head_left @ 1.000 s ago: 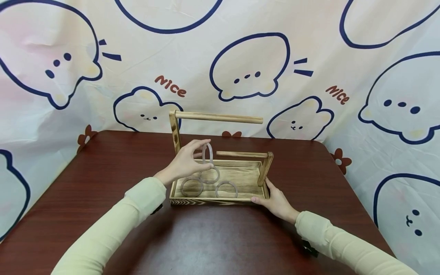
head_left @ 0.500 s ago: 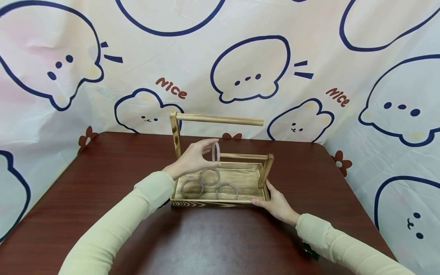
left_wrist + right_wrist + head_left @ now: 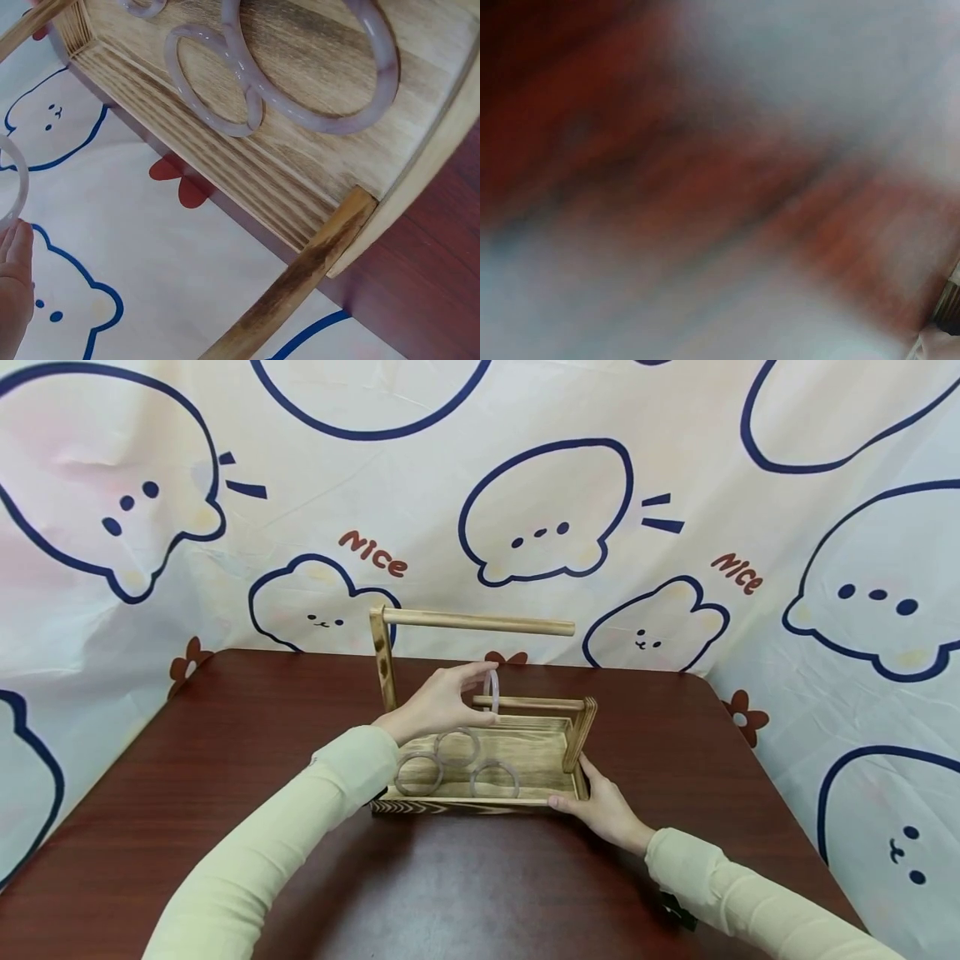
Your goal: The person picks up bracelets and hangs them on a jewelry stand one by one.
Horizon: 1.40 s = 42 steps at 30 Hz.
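In the head view my left hand (image 3: 446,700) pinches a pale lilac bangle (image 3: 494,681) upright between thumb and fingers. The bangle stands around the lower wooden rod (image 3: 536,702), whose free end shows just left of it. Three similar bangles lie in the tray of the wooden jewelry stand (image 3: 540,752); the left wrist view shows a near bangle (image 3: 386,64) overlapping another bangle (image 3: 189,86). My right hand (image 3: 603,806) grips the stand's front right corner, thumb on the front rim. In the right wrist view nearly everything is blurred.
A taller post (image 3: 382,660) at the stand's left carries an upper rod (image 3: 480,621) above my left hand. A short post (image 3: 580,735) bears the lower rod at the right. The stand rests on a dark red table (image 3: 480,877), before a printed cloth backdrop (image 3: 427,485).
My left hand has carried the bangle rightward, from left of the lower rod's free end to around it. The right hand and the other bangles stay put.
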Available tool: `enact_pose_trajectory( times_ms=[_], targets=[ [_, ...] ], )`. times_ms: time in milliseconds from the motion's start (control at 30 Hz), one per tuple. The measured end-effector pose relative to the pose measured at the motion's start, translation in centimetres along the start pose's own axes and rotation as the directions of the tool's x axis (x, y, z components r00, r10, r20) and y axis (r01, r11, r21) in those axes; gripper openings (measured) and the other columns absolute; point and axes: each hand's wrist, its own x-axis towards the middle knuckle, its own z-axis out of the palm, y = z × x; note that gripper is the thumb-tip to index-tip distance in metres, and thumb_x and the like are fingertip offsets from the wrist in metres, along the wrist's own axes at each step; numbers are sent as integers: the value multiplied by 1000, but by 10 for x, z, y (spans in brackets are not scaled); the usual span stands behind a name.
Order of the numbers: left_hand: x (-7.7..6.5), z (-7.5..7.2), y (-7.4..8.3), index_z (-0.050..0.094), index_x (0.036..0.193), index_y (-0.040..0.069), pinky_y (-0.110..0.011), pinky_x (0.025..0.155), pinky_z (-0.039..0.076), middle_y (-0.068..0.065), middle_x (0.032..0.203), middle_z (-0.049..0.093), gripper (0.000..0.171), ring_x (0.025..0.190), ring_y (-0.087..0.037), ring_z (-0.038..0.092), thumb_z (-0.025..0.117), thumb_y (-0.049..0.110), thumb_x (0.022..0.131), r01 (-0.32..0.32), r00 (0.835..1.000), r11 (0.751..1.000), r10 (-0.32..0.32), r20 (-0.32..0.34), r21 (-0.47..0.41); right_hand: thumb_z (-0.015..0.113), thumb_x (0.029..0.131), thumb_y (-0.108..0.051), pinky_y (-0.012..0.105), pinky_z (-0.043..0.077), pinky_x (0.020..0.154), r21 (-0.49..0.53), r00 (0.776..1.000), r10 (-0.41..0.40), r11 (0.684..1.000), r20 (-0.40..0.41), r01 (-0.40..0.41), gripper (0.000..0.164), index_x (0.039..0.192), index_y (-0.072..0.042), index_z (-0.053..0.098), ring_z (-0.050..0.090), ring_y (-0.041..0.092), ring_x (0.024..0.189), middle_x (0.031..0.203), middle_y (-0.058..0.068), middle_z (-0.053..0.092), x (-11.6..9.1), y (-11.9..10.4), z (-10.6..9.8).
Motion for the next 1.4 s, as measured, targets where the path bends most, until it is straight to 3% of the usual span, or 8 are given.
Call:
enact_pose_trajectory(
  times_ms=[233,500,1400],
  targets=[
    [5,4,5,42,138,22,-36,101,38,-1,137,48,76,125,-18,46,76,40,72,13,999,999,-14,29,31,72,76,-43,51,30,104,-9,1000,20,1000,2,-20,102,147,-2,11,28,35,133,146,22,26,-3,1,-1],
    [11,4,11,42,138,21,-36,101,39,-6,133,52,74,123,-17,48,75,37,73,-31,999,997,29,23,76,72,75,-44,51,31,104,-5,1000,-8,1000,-6,8,102,147,-3,12,30,35,132,146,21,28,1,0,1],
    [37,20,35,40,139,19,-33,100,40,-4,133,52,78,122,-15,48,73,44,73,-85,984,986,61,166,143,72,75,-44,51,28,105,7,1000,13,1000,8,-13,103,148,-4,10,26,35,134,147,21,25,2,-1,-1]
  ],
)
